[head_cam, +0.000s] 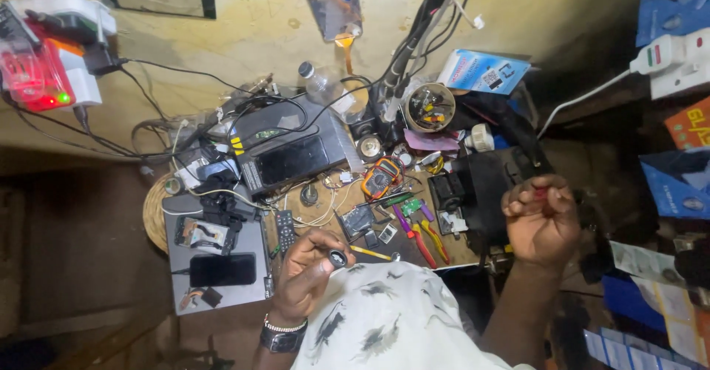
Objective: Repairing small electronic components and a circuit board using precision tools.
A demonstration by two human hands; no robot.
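My left hand (309,270) is low at the centre, fingers curled around a small black cylindrical part with a round silvery end (337,259). A metal watch (282,334) sits on that wrist. My right hand (541,218) is raised at the right of the bench, fist closed, with a small red item (541,191) pinched at the fingertips; what that item is stays unclear. Between the hands, on the bench, lie red-handled pliers (423,246), yellow-handled cutters (436,240) and a yellow pen-like tool (371,252). My patterned white shirt (384,322) fills the bottom centre.
The bench (325,214) is crowded: an orange multimeter (380,177), a black box unit (292,155), a remote (285,229), a dark phone (222,269) on a grey device, a tub of small parts (430,107), a plastic bottle (318,85), tangled wires. A red-lit charger (37,78) hangs at left.
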